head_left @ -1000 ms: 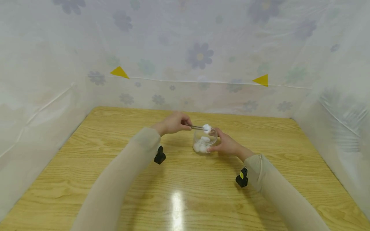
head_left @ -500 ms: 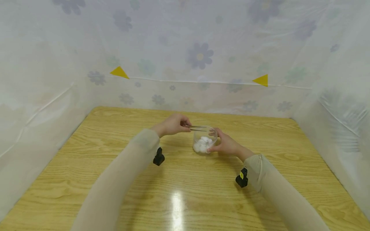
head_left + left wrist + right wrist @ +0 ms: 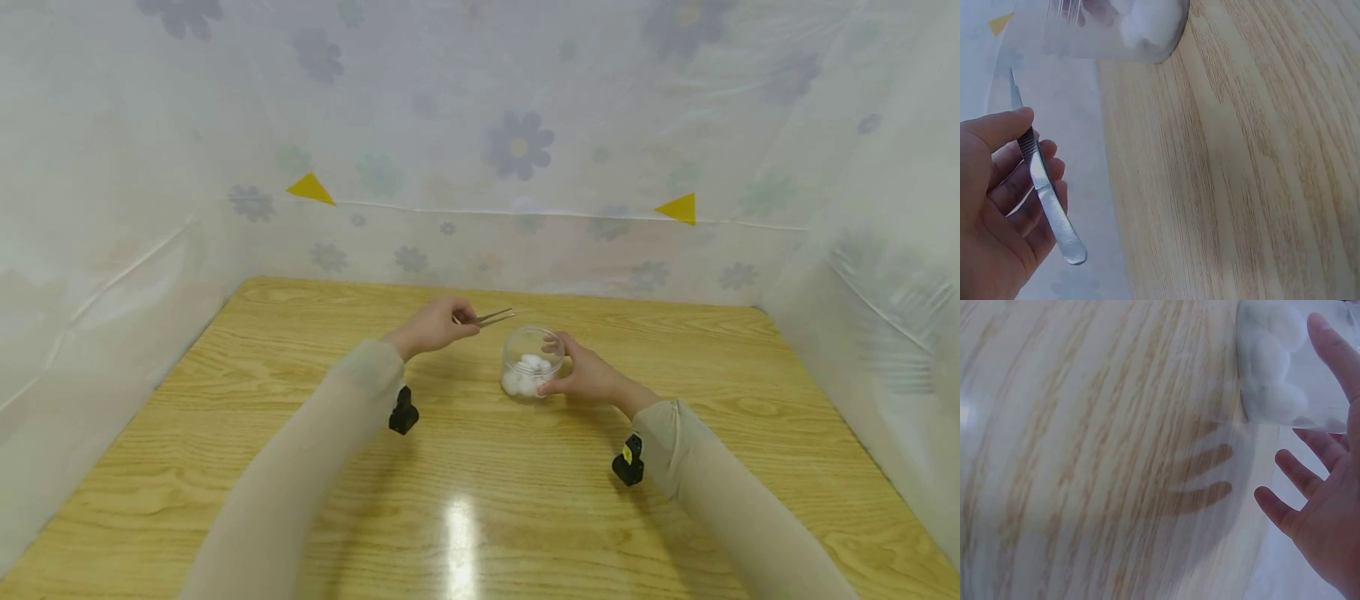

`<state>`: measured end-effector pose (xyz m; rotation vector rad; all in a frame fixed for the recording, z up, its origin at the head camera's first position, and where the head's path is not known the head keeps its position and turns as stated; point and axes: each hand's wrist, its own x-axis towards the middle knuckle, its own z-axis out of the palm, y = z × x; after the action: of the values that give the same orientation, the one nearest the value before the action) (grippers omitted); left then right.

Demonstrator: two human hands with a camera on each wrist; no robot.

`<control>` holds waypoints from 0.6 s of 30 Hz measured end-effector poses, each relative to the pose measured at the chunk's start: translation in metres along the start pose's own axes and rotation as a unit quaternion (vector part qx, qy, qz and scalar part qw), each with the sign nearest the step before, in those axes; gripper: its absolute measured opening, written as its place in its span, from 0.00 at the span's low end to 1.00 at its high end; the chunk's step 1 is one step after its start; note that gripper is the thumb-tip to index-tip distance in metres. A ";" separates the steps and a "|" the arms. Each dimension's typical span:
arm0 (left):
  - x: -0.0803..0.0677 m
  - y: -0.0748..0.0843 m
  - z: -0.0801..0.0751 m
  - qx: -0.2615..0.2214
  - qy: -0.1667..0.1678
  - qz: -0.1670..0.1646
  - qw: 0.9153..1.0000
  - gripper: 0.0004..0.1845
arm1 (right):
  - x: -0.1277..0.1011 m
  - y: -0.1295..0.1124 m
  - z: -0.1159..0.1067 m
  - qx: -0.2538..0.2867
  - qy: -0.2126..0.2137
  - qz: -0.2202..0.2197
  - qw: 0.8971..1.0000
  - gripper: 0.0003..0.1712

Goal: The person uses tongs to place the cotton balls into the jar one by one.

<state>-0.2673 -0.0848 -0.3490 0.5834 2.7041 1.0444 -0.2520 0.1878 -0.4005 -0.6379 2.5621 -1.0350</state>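
Observation:
My left hand (image 3: 441,324) pinches a pair of metal tweezers (image 3: 1047,194) between thumb and fingers, above the table and left of a clear jar. The tweezer tips stand apart with nothing between them, pointing right. The clear open-topped jar (image 3: 512,357) stands upright on the table. Several white cotton balls (image 3: 530,375) lie in its lower part. Around the jar's right side my right hand (image 3: 588,375) holds it, thumb at the front and fingers behind. In the right wrist view the thumb lies along the jar wall, and the lower fingers spread away from it.
The wood-grain table (image 3: 480,467) reaches to a flower-patterned plastic curtain (image 3: 480,150) at the back and sides. Yellow triangles (image 3: 678,209) mark the curtain. A small black camera (image 3: 628,461) hangs at each wrist.
The cotton ball held in the tweezers has dropped into the jar. My left hand has since drawn the tweezers left, away from the jar's mouth. The right hand and jar have stayed put.

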 end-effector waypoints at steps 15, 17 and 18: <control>-0.005 -0.004 0.005 -0.019 0.039 -0.123 0.991 0.07 | 0.000 0.003 0.000 -0.004 0.001 -0.005 1.000 0.56; -0.005 -0.004 0.008 -0.021 0.033 -0.130 0.991 0.10 | 0.000 0.003 0.000 -0.005 0.001 -0.007 1.000 0.56; -0.005 -0.004 0.009 -0.022 0.031 -0.134 0.990 0.13 | 0.000 0.003 0.000 -0.006 0.002 -0.007 1.000 0.56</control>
<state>-0.2615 -0.0837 -0.3580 0.1750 2.7048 1.0617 -0.2530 0.1899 -0.4031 -0.6590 2.5719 -1.0285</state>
